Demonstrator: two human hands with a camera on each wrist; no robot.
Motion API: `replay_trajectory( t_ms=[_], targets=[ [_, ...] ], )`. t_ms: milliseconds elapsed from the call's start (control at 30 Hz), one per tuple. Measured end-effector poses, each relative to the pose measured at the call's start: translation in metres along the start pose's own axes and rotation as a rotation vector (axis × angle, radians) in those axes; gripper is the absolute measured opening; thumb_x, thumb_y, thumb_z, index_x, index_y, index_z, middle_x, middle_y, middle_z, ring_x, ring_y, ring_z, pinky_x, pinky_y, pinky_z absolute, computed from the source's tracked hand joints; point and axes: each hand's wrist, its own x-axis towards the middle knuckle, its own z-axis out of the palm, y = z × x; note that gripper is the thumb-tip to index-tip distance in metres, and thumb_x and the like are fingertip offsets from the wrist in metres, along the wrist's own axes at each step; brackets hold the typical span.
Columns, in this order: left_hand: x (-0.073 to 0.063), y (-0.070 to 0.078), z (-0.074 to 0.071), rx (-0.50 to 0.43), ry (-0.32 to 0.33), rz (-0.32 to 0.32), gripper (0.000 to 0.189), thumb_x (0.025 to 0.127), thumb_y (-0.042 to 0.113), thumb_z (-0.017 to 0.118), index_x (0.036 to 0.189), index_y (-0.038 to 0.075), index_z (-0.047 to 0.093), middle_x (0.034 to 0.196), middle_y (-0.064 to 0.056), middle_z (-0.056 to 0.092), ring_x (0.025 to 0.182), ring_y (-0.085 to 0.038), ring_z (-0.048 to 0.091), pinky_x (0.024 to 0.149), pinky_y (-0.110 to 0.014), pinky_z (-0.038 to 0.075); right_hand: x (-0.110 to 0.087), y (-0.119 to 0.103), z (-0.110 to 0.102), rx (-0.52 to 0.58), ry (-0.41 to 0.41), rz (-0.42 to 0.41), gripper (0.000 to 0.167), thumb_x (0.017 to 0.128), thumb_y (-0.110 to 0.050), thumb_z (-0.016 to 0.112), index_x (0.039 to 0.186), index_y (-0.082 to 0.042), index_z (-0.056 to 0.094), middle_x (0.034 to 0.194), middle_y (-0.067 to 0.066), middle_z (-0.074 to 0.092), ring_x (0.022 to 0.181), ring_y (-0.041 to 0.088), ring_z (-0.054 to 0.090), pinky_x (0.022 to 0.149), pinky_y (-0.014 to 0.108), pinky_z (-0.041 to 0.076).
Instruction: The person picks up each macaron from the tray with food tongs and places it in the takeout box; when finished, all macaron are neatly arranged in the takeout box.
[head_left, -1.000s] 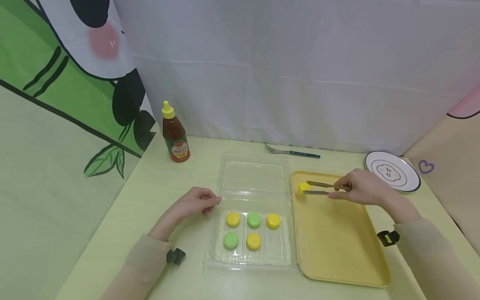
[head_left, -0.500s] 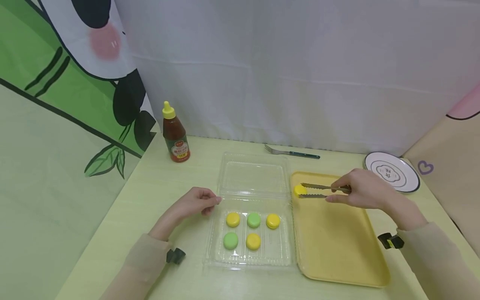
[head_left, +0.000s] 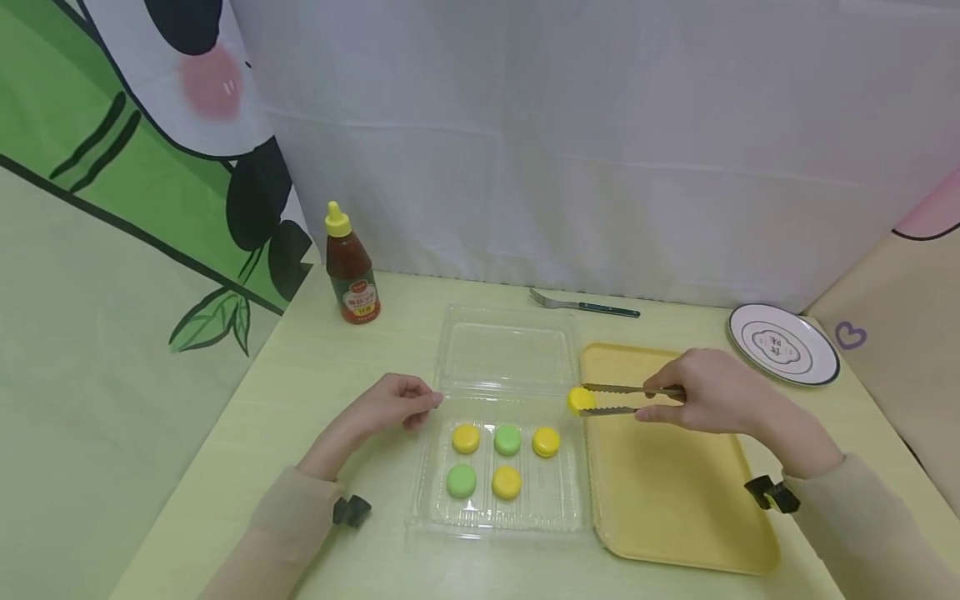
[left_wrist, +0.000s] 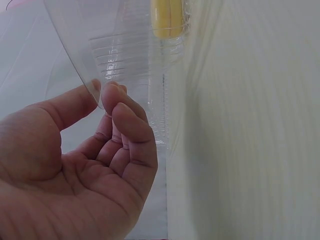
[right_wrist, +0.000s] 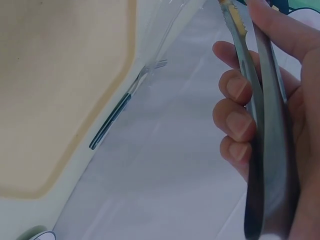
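Observation:
My right hand (head_left: 708, 392) grips metal tongs (right_wrist: 272, 135), whose serrated tips hold a yellow macaron (head_left: 581, 401) above the seam between tray and box. A clear plastic clamshell box (head_left: 555, 508) lies with its lid folded back, with several yellow and green macarons in two rows inside. The front row holds a green macaron (head_left: 461, 481) and a yellow one (head_left: 507, 483), with bare space at its right. At the box's left side, my left hand (head_left: 390, 404) pinches a clear plastic corner between thumb and index finger, as the left wrist view shows.
A yellow tray (head_left: 682, 500) adjoins the box on the right. Behind are a fork (head_left: 588, 307) with a dark green handle and a white plate (head_left: 787, 346) at the back right. A red sauce bottle (head_left: 354, 275) stands at the back left, before a hanging cloth (head_left: 525, 167).
My right hand has carried the tongs and yellow macaron left and slightly toward me, from over the tray to the box's right edge. My left hand stays put.

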Motion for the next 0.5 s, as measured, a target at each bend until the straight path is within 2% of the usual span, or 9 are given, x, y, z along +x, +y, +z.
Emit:
replay_trajectory(
  t_ms=[167,267,400,500],
  targets=[
    [0.001,-0.001,0.000,0.006,0.002,-0.002,0.028,0.098,0.029,0.066,0.096,0.000,0.066,0.069,-0.004,0.060,0.067,-0.017,0.054,0.067,-0.032,0.045,0.001,-0.006,0.004,0.011,-0.040,0.014,0.024,0.085,-0.047,0.076,0.083,-0.024,0.074,0.058,-0.023,0.034,0.053,-0.006,0.028,0.051,0.020,0.030],
    [0.001,-0.001,0.000,0.007,0.003,-0.001,0.028,0.098,0.029,0.065,0.095,0.001,0.066,0.068,-0.004,0.059,0.067,-0.017,0.054,0.066,-0.032,0.045,0.001,-0.009,0.008,0.024,-0.038,-0.001,0.026,0.084,-0.046,0.078,0.088,-0.020,0.077,0.058,-0.022,0.037,0.052,-0.006,0.029,0.052,0.021,0.034],
    [0.001,-0.001,0.000,0.007,0.003,-0.003,0.029,0.098,0.030,0.066,0.095,0.001,0.066,0.068,-0.004,0.058,0.067,-0.017,0.053,0.066,-0.032,0.044,0.002,-0.016,0.012,0.034,-0.020,-0.050,0.024,0.084,-0.043,0.079,0.087,-0.019,0.077,0.059,-0.023,0.038,0.053,-0.007,0.030,0.053,0.020,0.034],
    [0.001,0.000,0.000,0.009,0.003,-0.005,0.029,0.098,0.030,0.066,0.095,0.001,0.066,0.068,-0.004,0.059,0.067,-0.017,0.053,0.066,-0.032,0.044,0.002,-0.021,0.017,0.030,-0.007,-0.091,0.021,0.084,-0.042,0.079,0.081,-0.022,0.074,0.059,-0.022,0.034,0.054,-0.007,0.027,0.051,0.019,0.029]
  ],
)
